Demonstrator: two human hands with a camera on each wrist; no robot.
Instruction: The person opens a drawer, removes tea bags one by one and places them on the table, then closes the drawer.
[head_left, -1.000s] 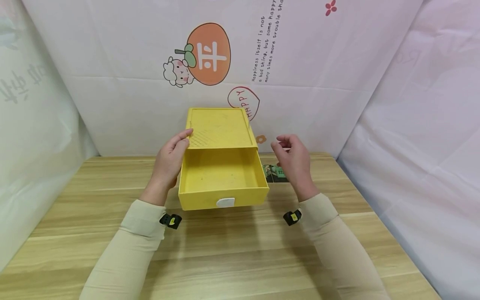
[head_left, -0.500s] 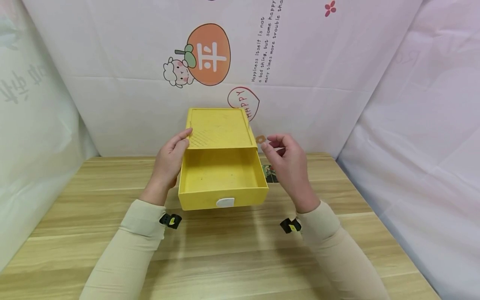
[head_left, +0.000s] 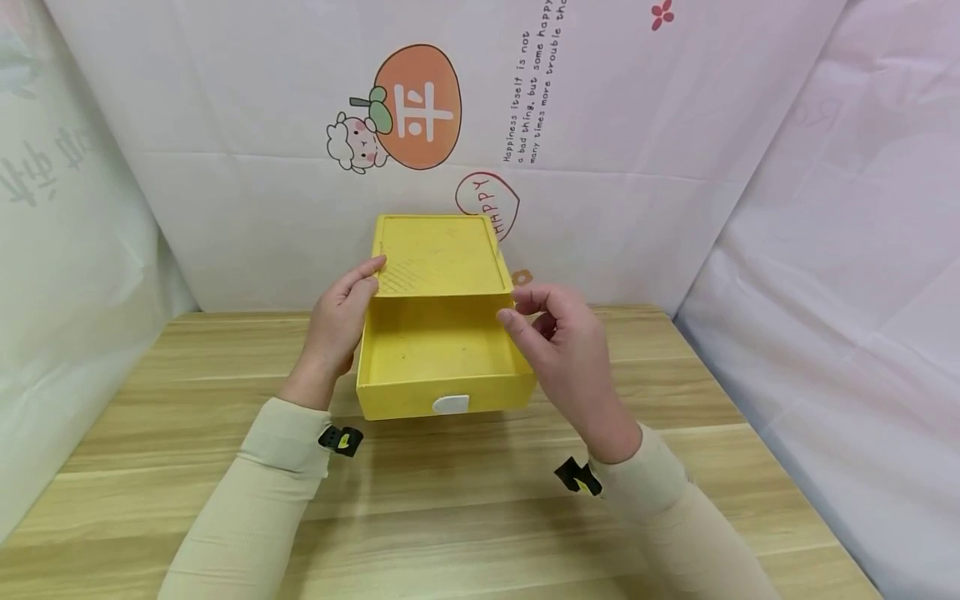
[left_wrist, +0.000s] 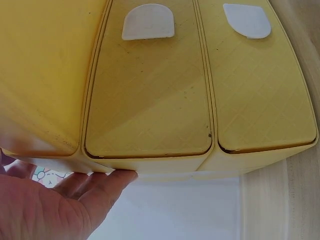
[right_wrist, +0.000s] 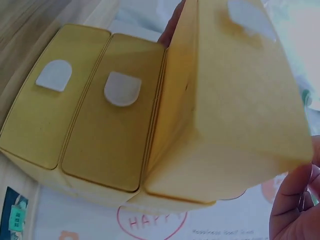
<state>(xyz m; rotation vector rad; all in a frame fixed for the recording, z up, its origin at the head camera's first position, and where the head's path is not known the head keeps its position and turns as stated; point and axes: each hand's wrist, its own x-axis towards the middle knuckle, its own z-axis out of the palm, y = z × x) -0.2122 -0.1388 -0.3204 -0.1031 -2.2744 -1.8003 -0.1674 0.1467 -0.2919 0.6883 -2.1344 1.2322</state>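
A yellow three-drawer cabinet (head_left: 438, 254) stands on the table against the back sheet. Its top drawer (head_left: 442, 346) is pulled well out, with a bare inside and a white tab handle (head_left: 452, 405) on its front. My left hand (head_left: 337, 321) rests against the cabinet's left side near the top, fingers fairly straight; the left wrist view shows fingertips touching the side wall. Beside the drawer's right wall is my right hand (head_left: 573, 350), thumb and fingers loosely bent, with nothing seen between them. Whether its fingertips touch the drawer I cannot tell.
Two lower drawers, a middle one (left_wrist: 150, 90) and a bottom one (left_wrist: 265, 85), are closed. A small green and dark item (right_wrist: 17, 217) lies on the wooden table (head_left: 450, 517) right of the cabinet. Printed white sheets (head_left: 615, 167) enclose the back and sides.
My right hand has moved left and slightly down, up to the drawer's right side, and now hides the green and dark item in the head view. The left hand and cabinet stay still.
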